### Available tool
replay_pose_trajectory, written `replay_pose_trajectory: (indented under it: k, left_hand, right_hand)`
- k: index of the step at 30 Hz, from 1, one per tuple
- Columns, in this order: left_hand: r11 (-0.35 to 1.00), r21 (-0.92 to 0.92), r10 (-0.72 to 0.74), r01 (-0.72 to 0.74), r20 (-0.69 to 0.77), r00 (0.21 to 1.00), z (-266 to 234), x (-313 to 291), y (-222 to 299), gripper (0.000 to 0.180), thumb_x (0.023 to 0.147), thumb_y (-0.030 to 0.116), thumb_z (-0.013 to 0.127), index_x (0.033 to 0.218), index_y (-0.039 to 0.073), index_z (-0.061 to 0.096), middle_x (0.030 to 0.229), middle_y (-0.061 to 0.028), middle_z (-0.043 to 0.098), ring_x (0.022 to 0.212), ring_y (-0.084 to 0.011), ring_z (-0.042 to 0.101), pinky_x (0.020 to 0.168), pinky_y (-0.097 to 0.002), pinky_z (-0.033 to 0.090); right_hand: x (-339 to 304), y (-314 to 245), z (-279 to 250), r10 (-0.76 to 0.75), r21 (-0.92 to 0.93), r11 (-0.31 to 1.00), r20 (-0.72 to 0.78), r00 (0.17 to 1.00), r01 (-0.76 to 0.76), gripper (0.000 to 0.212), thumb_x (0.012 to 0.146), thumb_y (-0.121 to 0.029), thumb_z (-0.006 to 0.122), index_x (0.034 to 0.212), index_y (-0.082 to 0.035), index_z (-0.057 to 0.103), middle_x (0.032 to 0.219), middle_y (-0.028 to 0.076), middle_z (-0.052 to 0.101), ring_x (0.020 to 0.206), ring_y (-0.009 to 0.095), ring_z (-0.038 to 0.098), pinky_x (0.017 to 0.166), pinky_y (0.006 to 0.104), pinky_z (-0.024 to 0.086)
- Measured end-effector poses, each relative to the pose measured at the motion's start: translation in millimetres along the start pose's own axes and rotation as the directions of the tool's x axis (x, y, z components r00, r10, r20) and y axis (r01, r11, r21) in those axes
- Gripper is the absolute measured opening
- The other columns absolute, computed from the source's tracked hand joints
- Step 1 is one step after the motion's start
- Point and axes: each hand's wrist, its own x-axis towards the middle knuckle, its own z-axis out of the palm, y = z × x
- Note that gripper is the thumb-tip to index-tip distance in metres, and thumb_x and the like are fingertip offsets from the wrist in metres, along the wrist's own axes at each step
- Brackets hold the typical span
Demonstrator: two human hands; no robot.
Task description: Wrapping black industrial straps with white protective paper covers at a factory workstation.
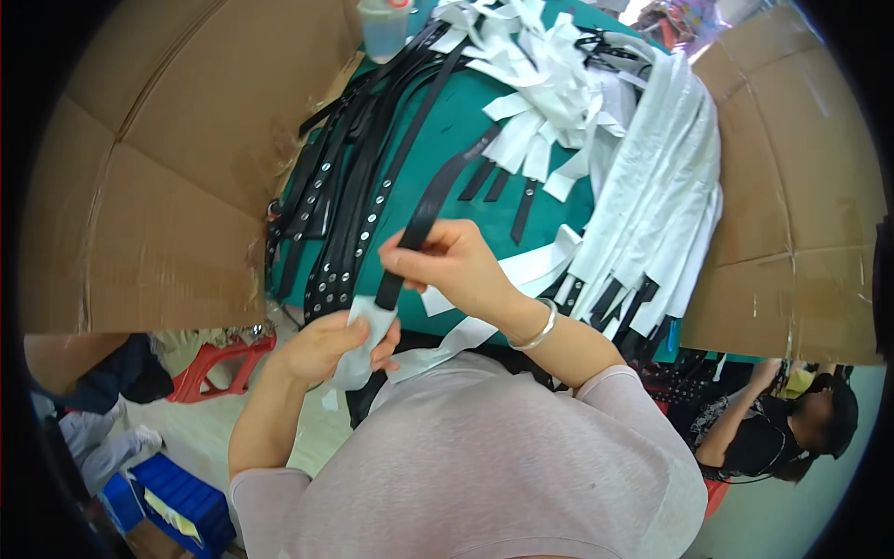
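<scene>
My right hand (458,263), with a silver bangle at the wrist, pinches a black belt (436,197) between thumb and fingers. The belt slants from the green tabletop down toward my body. Its lower end meets a soft white strip (374,320), which my left hand (326,349) grips with the thumb on top. Whether that end is inside the white strip or only lying against it, I cannot tell. Another white strip (452,347) curls between my right forearm and the table edge.
Black belts with metal eyelets (358,172) lie on the left of the green table (447,107). White strips (545,70) heap at the back; white-covered belts (652,200) stack on the right. Cardboard walls (186,177) flank both sides. A red stool (223,368) and a seated person (773,424) are nearby.
</scene>
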Motion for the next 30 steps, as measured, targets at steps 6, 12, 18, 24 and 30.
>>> replay_pose_trajectory:
  k: [6, 12, 18, 24, 30]
  left_hand:
    - [0.995, 0.088, 0.038, -0.036, -0.019, 0.999, -0.5, 3.0, 5.4, 0.05, 0.093, 0.047, 0.045, 0.108, 0.0, 0.05, 0.082, -0.0028, 0.05, 0.078, -0.0129, 0.05, 0.087, -0.0411, 0.047]
    - [0.988, 0.122, 0.086, -0.097, 0.089, 0.992, 1.5, 9.6, 10.1, 0.044, 0.097, 0.039, 0.042, 0.111, -0.001, 0.051, 0.084, -0.0043, 0.05, 0.08, -0.0151, 0.049, 0.085, -0.0326, 0.042]
    - [0.976, 0.188, 0.096, -0.107, 0.068, 0.993, -1.1, 6.3, 14.2, 0.053, 0.093, 0.052, 0.042, 0.105, 0.001, 0.051, 0.081, -0.0022, 0.049, 0.075, -0.0127, 0.05, 0.086, -0.0386, 0.047]
    - [0.979, 0.131, 0.145, -0.154, 0.076, 0.986, 2.8, 18.0, 31.8, 0.05, 0.094, 0.048, 0.04, 0.108, 0.002, 0.052, 0.08, -0.0003, 0.048, 0.076, -0.011, 0.047, 0.082, -0.0338, 0.047]
    - [0.985, 0.174, -0.016, -0.006, 0.126, 0.992, 7.3, 19.4, 37.3, 0.05, 0.094, 0.05, 0.04, 0.103, 0.003, 0.053, 0.077, 0.0001, 0.047, 0.074, -0.0105, 0.047, 0.083, -0.0337, 0.046]
  right_hand:
    - [4.1, -12.6, -12.7, -0.015, 0.098, 0.995, -0.131, 0.991, 0.028, 0.014, 0.086, -0.012, 0.062, 0.091, -0.001, 0.067, 0.067, -0.001, 0.057, 0.059, 0.005, 0.051, 0.053, 0.0193, 0.04]
    - [-11.8, 18.3, 3.0, -0.225, -0.134, 0.968, -0.096, 0.969, 0.212, 0.008, 0.083, -0.007, 0.063, 0.081, 0.0, 0.066, 0.069, -0.002, 0.056, 0.064, 0.003, 0.046, 0.057, 0.0199, 0.036]
    - [-4.0, -10.9, -9.9, -0.333, -0.235, 0.928, -0.181, 0.925, 0.288, 0.009, 0.081, -0.003, 0.066, 0.088, 0.002, 0.065, 0.082, 0.003, 0.066, 0.067, 0.005, 0.054, 0.059, 0.0175, 0.041]
    - [-8.2, -2.8, -1.7, -0.265, -0.206, 0.941, 0.049, 0.963, 0.269, 0.014, 0.081, -0.003, 0.065, 0.094, 0.004, 0.064, 0.085, 0.004, 0.065, 0.072, 0.009, 0.06, 0.066, 0.0212, 0.047]
    - [29.9, -9.5, -27.3, 0.071, 0.551, 0.833, -0.035, 0.997, -0.04, 0.034, 0.09, -0.027, 0.058, 0.109, 0.002, 0.06, 0.084, 0.003, 0.061, 0.076, 0.009, 0.054, 0.066, 0.0244, 0.044]
